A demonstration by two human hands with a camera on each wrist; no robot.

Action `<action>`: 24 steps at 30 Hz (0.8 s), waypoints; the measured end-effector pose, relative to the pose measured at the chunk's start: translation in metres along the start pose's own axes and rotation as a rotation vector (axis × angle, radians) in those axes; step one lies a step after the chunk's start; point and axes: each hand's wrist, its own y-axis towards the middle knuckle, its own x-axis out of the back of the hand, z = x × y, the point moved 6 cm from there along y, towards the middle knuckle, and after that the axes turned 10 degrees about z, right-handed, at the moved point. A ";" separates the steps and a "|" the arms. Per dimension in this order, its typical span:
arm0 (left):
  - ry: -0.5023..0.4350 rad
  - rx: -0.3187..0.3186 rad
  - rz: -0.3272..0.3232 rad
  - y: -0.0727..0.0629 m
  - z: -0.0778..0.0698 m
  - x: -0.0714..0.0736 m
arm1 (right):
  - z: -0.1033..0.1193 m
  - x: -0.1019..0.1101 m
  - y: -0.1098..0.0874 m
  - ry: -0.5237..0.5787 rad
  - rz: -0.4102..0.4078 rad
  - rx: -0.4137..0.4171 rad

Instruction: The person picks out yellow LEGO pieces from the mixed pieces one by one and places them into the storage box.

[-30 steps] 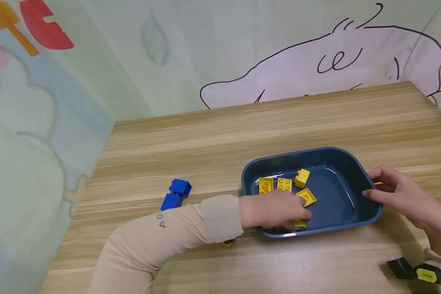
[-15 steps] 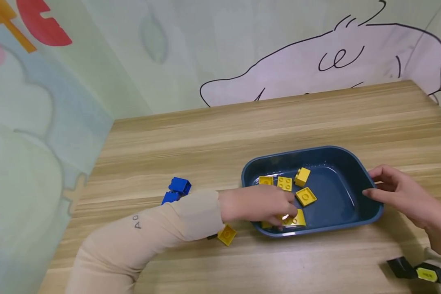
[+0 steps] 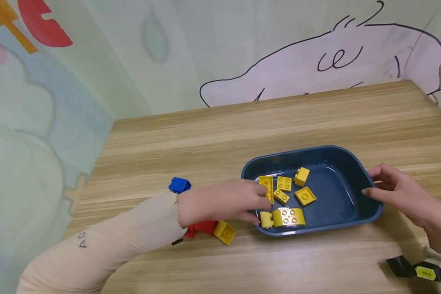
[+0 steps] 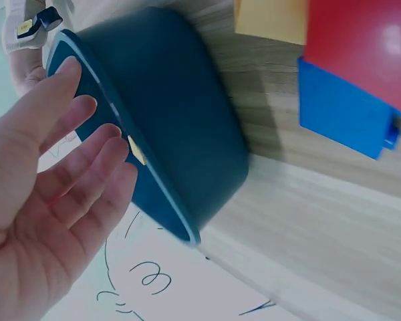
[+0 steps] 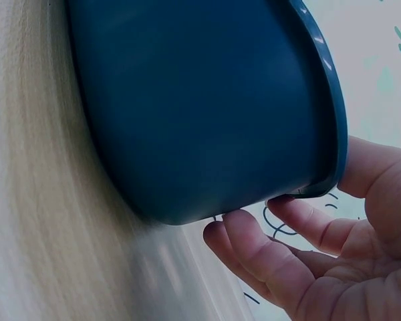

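Note:
A dark blue tray (image 3: 334, 204) stands on the table with several yellow toy bricks inside, among them a curved-sided brick (image 3: 293, 217) and a square brick (image 3: 305, 196). My left hand (image 3: 224, 200) hovers at the tray's left rim; in the left wrist view its loosely bent fingers (image 4: 87, 197) hold nothing. At the opposite end, my right hand (image 3: 400, 194) pinches the tray's rim, thumb inside and fingers against the outer wall (image 5: 207, 120). Under my left wrist lie red bricks (image 3: 205, 227), partly hidden, and a yellow brick (image 3: 225, 233) beside them.
A blue brick (image 3: 179, 185) lies left of the tray, partly behind my left forearm. Another blue brick (image 4: 344, 110) shows next to red in the left wrist view. The wooden table (image 3: 191, 143) meets a wall (image 3: 169, 53) with painted cartoons at the back.
My left hand has drawn back leftward from the middle of the tray to its left rim, uncovering yellow bricks inside and a yellow and red bricks outside. My right hand has stayed put.

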 end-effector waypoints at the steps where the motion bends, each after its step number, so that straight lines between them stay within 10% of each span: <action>1: 0.010 0.003 -0.001 -0.004 -0.001 0.000 | 0.000 0.000 0.000 -0.002 0.001 0.001; 12: -0.177 0.079 -0.068 -0.043 0.013 -0.012 | 0.000 0.000 0.001 0.002 0.013 -0.002; 24: -0.260 0.011 -0.017 -0.032 0.015 -0.053 | 0.000 0.000 0.001 -0.015 0.004 -0.005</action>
